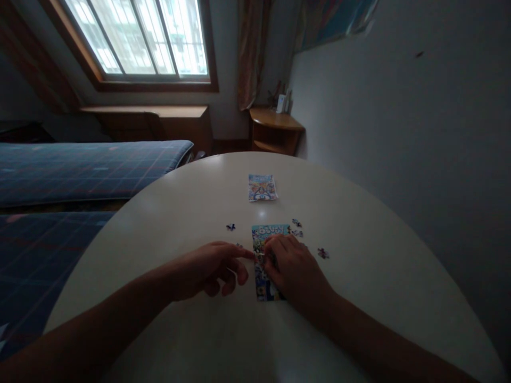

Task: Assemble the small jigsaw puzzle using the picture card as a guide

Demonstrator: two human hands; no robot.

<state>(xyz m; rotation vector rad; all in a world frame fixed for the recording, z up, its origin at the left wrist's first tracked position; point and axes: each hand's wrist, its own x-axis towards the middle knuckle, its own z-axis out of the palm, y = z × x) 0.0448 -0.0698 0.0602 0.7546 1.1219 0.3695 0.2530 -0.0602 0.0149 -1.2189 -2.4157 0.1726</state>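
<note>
A colourful jigsaw puzzle point(261, 284) lies flat on the white round table in front of me. My left hand point(213, 268) reaches in from the left, its index finger stretched out to touch the puzzle's left edge. Its other fingers are loosely bent and hold nothing. Over the puzzle's right half rests my right hand point(293, 263), fingers bent and pinched near the middle of the picture. Whatever is between those fingertips is hidden. Loose puzzle pieces lie around: one piece point(230, 227) to the left, another piece point(323, 254) to the right, and several by the upper right corner.
Beyond the puzzle, a printed picture sheet or packet point(262, 188) lies on the table point(179, 197). A bed with a plaid cover point(88, 170) stands to the left. A wooden corner shelf point(277, 119) is at the far side, and a wall point(399, 122) runs along the right.
</note>
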